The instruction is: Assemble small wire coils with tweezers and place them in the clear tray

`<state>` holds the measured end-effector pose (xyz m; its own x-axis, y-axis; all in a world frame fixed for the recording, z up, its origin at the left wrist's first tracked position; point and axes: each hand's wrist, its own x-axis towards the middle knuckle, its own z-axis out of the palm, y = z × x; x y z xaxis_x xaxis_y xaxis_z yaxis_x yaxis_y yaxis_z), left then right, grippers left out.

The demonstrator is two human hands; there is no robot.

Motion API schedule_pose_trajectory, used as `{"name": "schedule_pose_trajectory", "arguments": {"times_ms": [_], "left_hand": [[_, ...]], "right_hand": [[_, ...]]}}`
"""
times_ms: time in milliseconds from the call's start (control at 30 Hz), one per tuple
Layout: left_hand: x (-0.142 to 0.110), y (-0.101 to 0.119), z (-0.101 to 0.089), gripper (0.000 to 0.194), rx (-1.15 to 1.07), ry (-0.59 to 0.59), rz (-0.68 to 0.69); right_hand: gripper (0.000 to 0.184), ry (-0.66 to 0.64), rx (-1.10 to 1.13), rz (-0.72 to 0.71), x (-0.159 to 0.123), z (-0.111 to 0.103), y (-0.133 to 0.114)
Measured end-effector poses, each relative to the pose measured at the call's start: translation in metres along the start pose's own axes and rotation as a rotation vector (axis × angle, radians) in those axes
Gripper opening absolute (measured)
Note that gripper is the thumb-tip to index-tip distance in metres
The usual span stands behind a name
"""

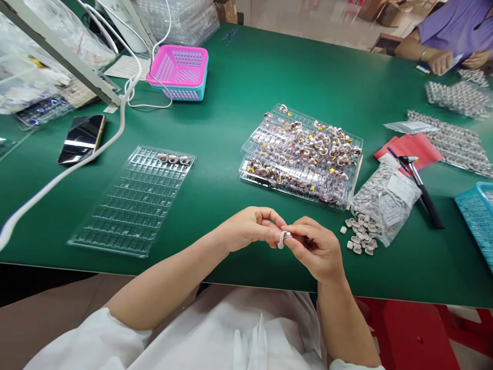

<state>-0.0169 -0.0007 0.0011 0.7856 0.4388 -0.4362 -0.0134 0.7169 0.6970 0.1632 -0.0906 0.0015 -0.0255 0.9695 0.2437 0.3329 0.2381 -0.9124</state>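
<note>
Close to the table's front edge, my left hand (257,226) and my right hand (316,249) meet at the fingertips. Both are closed on a small off-white plastic shell (281,241) with a curved, ring-like outline; fingers hide part of it. Something thin and dark, too small to name, shows within my right hand's curled fingers. Beyond my hands lie stacked clear trays (300,154) full of similar shells with dark red and yellow bits. To the left, a clear compartment tray (127,205) carries three shells (173,159) in its far row. Small off-white caps (362,234) spill near my right hand.
A plastic bag of caps (389,198), a black-handled hammer (425,195) and a red sheet (421,149) lie right. A blue basket (475,216) stands at the right edge. Left are a phone (81,139), white cable (123,115) and pink basket (179,64). A co-worker's hand (439,60) is far right.
</note>
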Motion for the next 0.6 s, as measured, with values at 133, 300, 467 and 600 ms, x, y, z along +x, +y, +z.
{"name": "schedule_pose_trajectory", "arguments": {"times_ms": [133,300,467,600], "left_hand": [[0.000,-0.002,0.000,0.035,-0.061,-0.012,-0.021],[-0.002,0.001,0.001,0.043,-0.073,-0.014,-0.078],[0.000,0.003,-0.006,0.043,0.031,-0.064,-0.164],[0.001,0.003,-0.011,0.044,0.081,-0.111,-0.178]], "right_hand": [[0.016,0.041,0.002,-0.030,-0.001,0.002,-0.002],[0.017,-0.066,-0.056,-0.030,0.002,-0.001,-0.001],[0.017,-0.221,-0.145,0.027,0.004,-0.002,-0.001],[0.024,-0.285,-0.146,0.007,0.002,-0.001,0.000]]}}
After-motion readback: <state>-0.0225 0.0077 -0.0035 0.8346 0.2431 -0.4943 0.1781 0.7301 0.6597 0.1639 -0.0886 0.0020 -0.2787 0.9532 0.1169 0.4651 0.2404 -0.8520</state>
